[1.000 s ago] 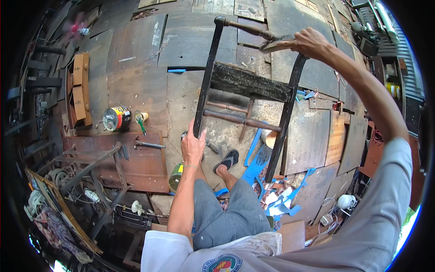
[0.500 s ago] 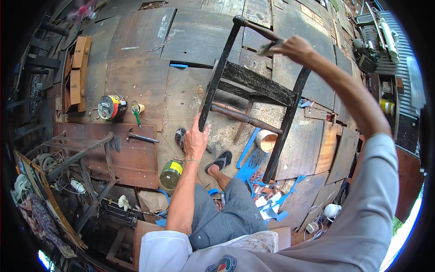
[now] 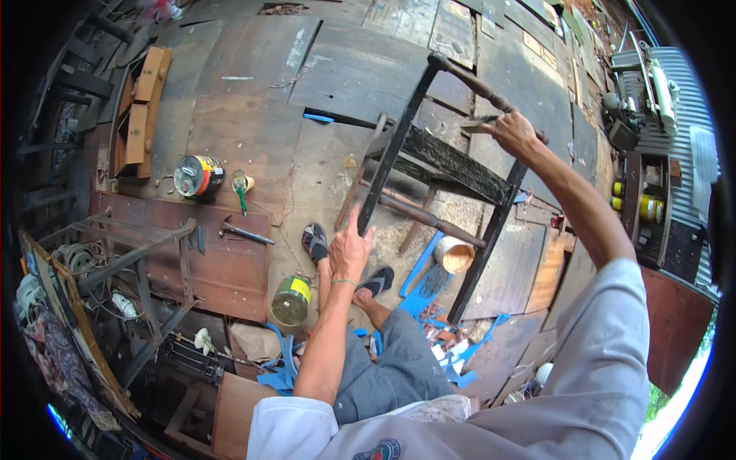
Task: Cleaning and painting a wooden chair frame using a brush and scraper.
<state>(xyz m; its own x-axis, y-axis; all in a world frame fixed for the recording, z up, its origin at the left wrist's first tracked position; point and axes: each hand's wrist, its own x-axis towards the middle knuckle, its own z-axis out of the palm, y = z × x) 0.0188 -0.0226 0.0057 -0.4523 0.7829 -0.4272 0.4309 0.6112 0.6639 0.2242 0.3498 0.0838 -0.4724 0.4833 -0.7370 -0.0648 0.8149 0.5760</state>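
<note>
A dark wooden chair with turned rails leans in front of me, its upper wood worn and blackened. My left hand grips the lower end of its left post, index finger along one side and thumb on the other. My right hand is closed around a thin flat greyish piece, perhaps folded sandpaper; its exact kind is unclear. That hand is just below the turned top rail, near the right post. Whether the piece touches the wood cannot be made out.
Left are a paint can, a cup with a green-handled brush, a hammer and a metal frame. A green can stands by my feet. A tipped tub and blue strips lie near the chair.
My right hand has come down and to the right, from near the top rail toward the right post. My left hand keeps its hold on the chair. The whole view has shifted slightly.
</note>
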